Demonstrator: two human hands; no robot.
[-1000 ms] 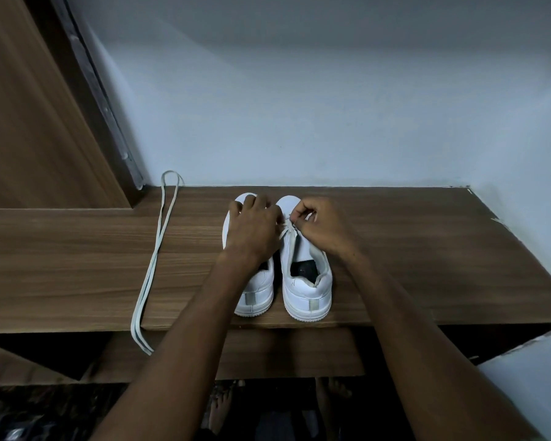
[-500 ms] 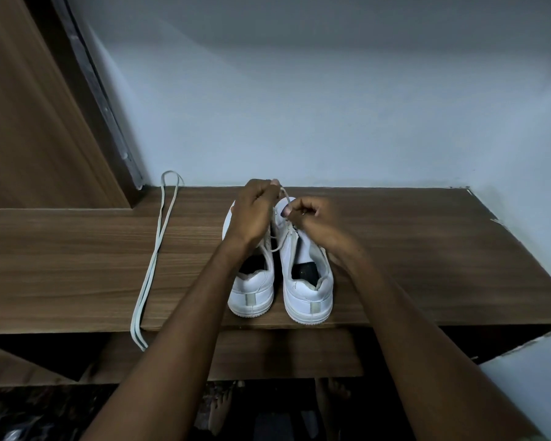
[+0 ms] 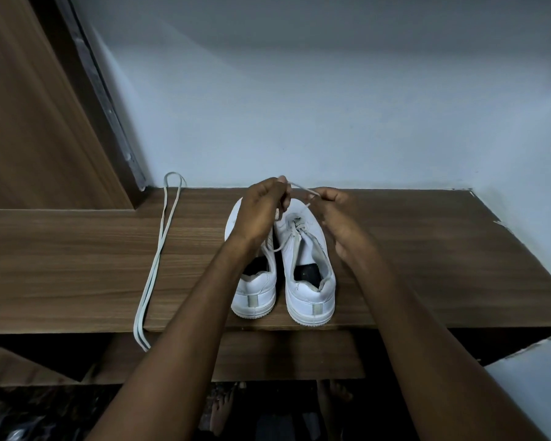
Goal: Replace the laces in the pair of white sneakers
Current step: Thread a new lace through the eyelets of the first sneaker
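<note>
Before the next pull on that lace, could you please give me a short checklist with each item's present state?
1. Left hand grips the lace: ok.
2. Right hand pinches the same lace: ok.
3. Lace taut between the hands: ok.
4. Right sneaker flat on the shelf: ok.
5. Lace free of all eyelets: not ok, some crossings remain.
6. Loose lace clear of the sneakers: ok.

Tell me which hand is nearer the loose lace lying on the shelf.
Left. The left hand pinches the right sneaker's lace above the left sneaker, closer to the loose lace; the right hand is beyond both sneakers.
</note>
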